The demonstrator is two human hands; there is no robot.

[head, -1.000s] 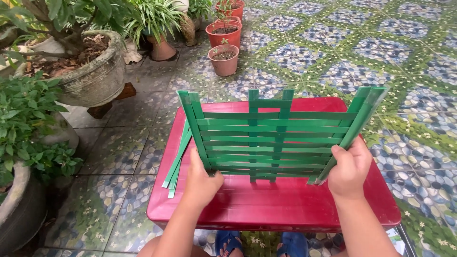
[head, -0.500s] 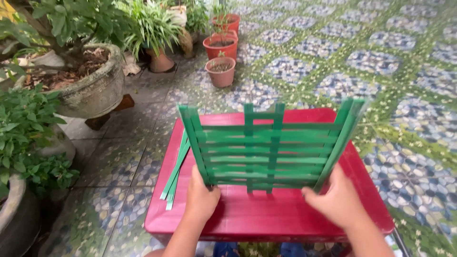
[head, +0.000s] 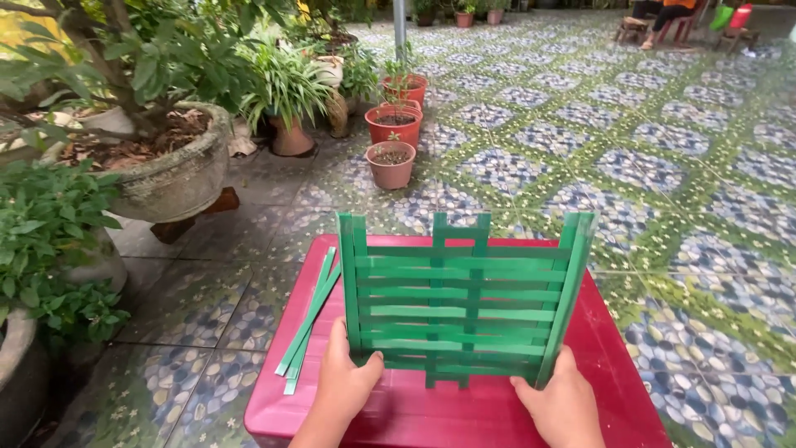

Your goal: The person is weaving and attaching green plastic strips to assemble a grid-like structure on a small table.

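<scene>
Green plastic strips woven into a flat mat (head: 460, 303) stand upright between the two hands, the lower edge down near the red desk (head: 464, 415). The left hand (head: 348, 386) has its grip closed on the mat's lower left corner, thumb across the front of the strips and the fingers hidden behind. The right hand (head: 564, 402) has its grip closed on the lower right corner the same way, thumb pressed on the front beside the tilted right upright strip. Between the two grips run the horizontal strips, crossed by a pair of vertical strips in the middle that stick out above the top edge and below the bottom edge. Whether the mat's lower edge touches the desk cannot be told.

Just left of the left grip, a few loose green strips (head: 308, 319) lie in a bundle, slanting over the desk's left rim and hanging out past it above the tiled floor (head: 663, 166). Well beyond the grips, on the floor, stand three terracotta pots (head: 392, 137) in a row. Far to the left of the left grip sits a large stone planter (head: 166, 178) with a small tree, and leafy plants (head: 46, 241) crowd the near left side.
</scene>
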